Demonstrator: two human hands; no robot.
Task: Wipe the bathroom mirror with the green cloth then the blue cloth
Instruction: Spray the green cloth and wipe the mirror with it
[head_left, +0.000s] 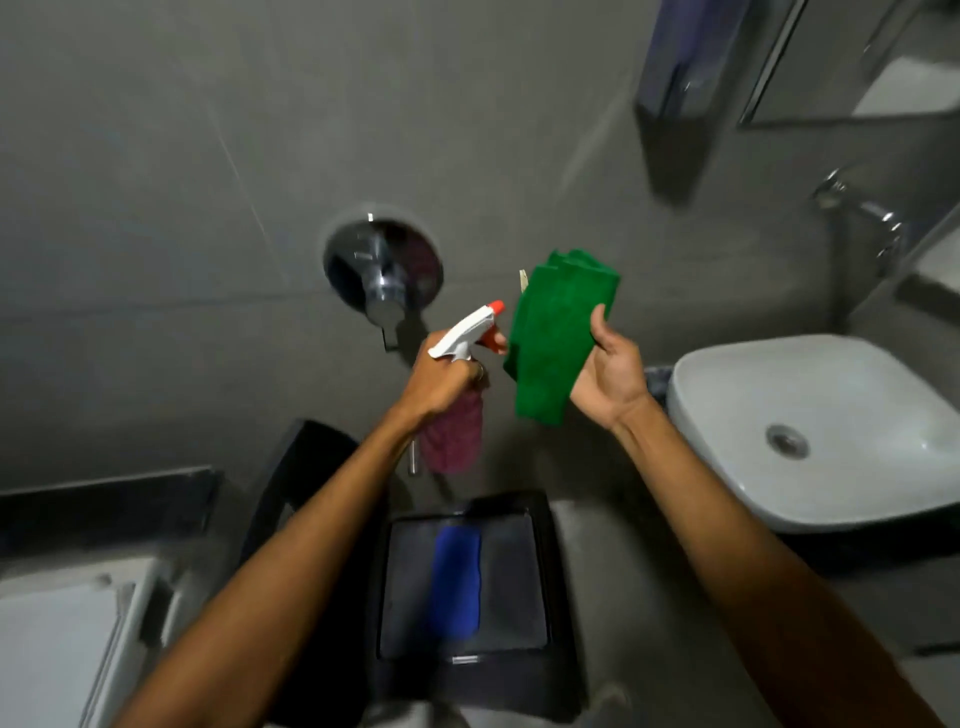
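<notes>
My right hand (610, 376) holds a folded green cloth (556, 332) upright, thumb pressed on its front. My left hand (447, 376) grips a spray bottle (457, 415) with a white trigger head, an orange nozzle and pink liquid; the nozzle points at the green cloth and almost touches it. A folded blue cloth (456, 582) lies on the lid of a dark bin (514, 582) below my arms. The mirror (852, 67) shows only as a framed corner at the top right.
A white basin (841, 415) sits at the right, with a chrome tap (862, 213) above it. A round chrome fitting (382, 270) is on the grey tiled wall. A dark dispenser (680, 104) hangs beside the mirror. A white toilet part (57, 649) is at the lower left.
</notes>
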